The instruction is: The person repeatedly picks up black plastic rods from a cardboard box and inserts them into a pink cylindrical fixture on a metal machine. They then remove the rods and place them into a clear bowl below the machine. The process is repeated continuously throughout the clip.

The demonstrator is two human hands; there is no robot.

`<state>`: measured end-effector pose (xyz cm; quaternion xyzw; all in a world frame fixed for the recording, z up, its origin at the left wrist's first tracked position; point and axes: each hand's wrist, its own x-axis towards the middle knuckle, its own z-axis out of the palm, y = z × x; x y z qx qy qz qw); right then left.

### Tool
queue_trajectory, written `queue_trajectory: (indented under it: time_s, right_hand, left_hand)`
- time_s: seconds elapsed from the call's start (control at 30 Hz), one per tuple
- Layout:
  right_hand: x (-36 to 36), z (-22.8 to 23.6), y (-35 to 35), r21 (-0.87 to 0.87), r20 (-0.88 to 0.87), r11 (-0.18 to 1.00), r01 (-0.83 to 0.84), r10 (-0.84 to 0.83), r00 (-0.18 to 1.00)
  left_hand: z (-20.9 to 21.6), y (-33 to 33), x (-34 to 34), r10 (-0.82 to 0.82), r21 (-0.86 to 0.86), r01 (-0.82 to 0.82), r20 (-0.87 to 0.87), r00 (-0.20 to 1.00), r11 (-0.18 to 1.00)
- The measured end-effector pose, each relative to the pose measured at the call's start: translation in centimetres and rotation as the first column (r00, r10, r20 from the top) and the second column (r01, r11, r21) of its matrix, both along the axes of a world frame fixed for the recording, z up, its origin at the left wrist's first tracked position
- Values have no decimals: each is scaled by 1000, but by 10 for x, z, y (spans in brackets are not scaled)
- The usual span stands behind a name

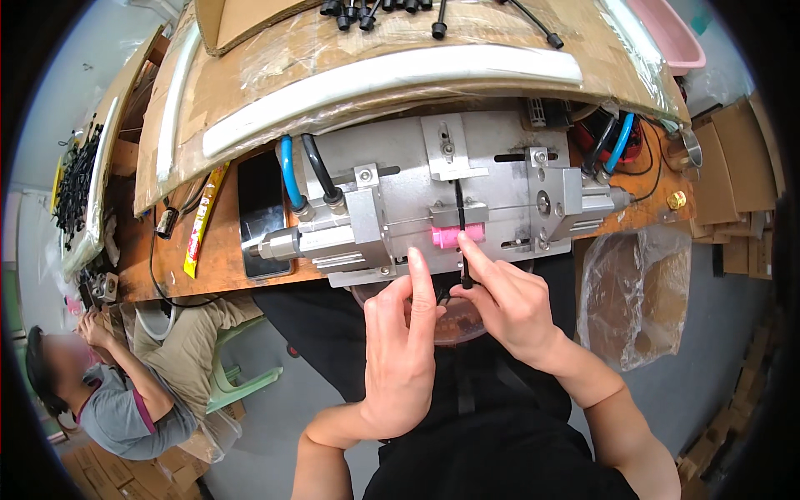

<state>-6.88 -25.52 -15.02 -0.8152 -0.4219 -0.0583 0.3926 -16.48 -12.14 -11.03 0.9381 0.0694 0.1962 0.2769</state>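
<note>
A thin black rod point(459, 204) with a thicker end runs front to back over a pink block point(448, 237) on a metal fixture point(408, 212). My right hand point(517, 308) pinches the rod's near end between thumb and fingers, its index fingertip on or beside the pink block. My left hand point(396, 342) is just left of it, index finger stretched toward the fixture's front edge and the other fingers partly bent. Nothing shows in the left hand. Below the fixture, partly hidden by my hands, is a round reddish container point(458, 325).
Metal cylinders with blue and black hoses point(289, 171) flank the fixture. Behind it, a plastic-wrapped cardboard surface point(333, 54) holds several black rods point(367, 17). A dark phone point(263, 212) and yellow packet point(205, 221) lie left. A person point(125, 392) sits further left.
</note>
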Motion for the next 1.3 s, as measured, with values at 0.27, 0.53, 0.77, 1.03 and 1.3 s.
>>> queue_trajectory:
  time_s: [0.27,0.53,0.77,1.03,1.3]
  right_hand:
    - [25,48,-11,-28,112,1000,3,0,994]
    - [173,133,13,-191,355,936,297,-216,910]
    - [203,192,21,-455,-219,886,-90,-13,976]
    - [193,162,-21,498,-419,866,-44,284,863]
    - [156,151,-77,478,-400,873,96,119,909]
  left_hand:
    - [43,63,74,30,139,-78,318,948,987]
    - [102,141,194,-37,163,36,1,999,986]
    - [179,200,188,-150,-625,147,48,988,767]
    - [52,65,66,-72,-24,84,325,943,996]
    - [-29,-22,24,-80,170,87,-47,996,982]
